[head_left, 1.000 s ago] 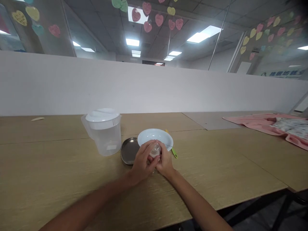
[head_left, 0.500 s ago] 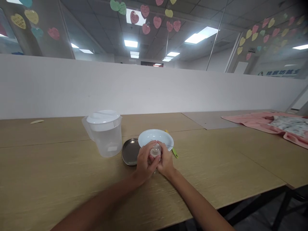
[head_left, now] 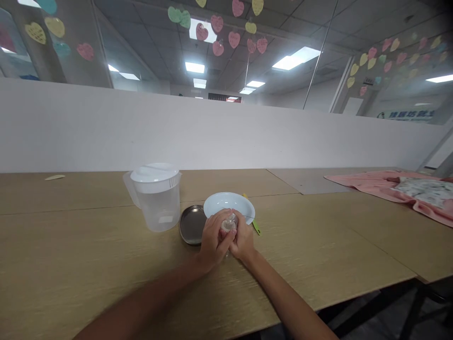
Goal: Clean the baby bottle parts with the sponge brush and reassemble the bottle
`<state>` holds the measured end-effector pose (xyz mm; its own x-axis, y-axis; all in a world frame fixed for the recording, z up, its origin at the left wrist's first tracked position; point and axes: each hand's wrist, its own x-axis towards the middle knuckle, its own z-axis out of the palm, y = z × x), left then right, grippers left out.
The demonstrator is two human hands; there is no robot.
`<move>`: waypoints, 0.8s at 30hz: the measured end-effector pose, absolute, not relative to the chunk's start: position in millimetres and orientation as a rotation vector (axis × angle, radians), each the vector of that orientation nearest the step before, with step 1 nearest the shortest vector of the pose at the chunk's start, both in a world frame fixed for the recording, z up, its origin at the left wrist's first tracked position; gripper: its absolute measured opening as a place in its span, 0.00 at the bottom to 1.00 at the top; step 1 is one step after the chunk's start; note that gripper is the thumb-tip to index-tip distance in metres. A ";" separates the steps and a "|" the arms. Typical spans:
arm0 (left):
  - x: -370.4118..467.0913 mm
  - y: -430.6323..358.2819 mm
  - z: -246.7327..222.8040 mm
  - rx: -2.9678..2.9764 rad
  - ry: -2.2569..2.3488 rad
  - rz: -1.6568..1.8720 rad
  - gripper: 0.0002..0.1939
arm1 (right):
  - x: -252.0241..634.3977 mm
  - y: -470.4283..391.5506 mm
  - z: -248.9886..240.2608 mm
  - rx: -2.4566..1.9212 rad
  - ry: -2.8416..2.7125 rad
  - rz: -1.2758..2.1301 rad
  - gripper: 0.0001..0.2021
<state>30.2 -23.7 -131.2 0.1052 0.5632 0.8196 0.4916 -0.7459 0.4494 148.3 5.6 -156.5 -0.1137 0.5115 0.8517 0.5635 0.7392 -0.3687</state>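
Observation:
Both hands are cupped around a small clear, rounded object (head_left: 230, 223), see-through like plastic or glass; its kind I cannot make out. My left hand (head_left: 214, 236) wraps its left side, with the thumb across the front. On the other side my right hand (head_left: 243, 238) closes round it, fingers meeting at the top. Just behind the hands is a pale blue-white bowl (head_left: 226, 198), its near rim partly hidden by them. A dark metal dish (head_left: 192, 225) lies left of my left hand. From beneath the bowl's right side sticks out a green handle (head_left: 256, 228).
A clear lidded pitcher (head_left: 159, 203) stands left of the metal dish. A pink cloth (head_left: 364, 182) with a patterned piece on it lies at the far right of the wooden table (head_left: 318, 245). A small pale flat piece (head_left: 55, 177) lies back left. A white wall (head_left: 219, 132) rises behind.
The view has tilted and shifted slightly. Both hands keep the same hold on the clear object, and the things on the table stay where they were.

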 end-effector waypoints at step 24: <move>5.7 -19.0 -147.8 2.618 0.944 1.482 0.32 | 156.7 7.3 -152.8 -0.839 -1.723 -0.316 0.26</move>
<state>5.7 -19.0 -147.8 0.3785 0.4919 0.7840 0.5028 -0.8205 0.2720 156.7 7.3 -152.8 -0.1082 0.3708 0.9224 0.6741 0.7093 -0.2061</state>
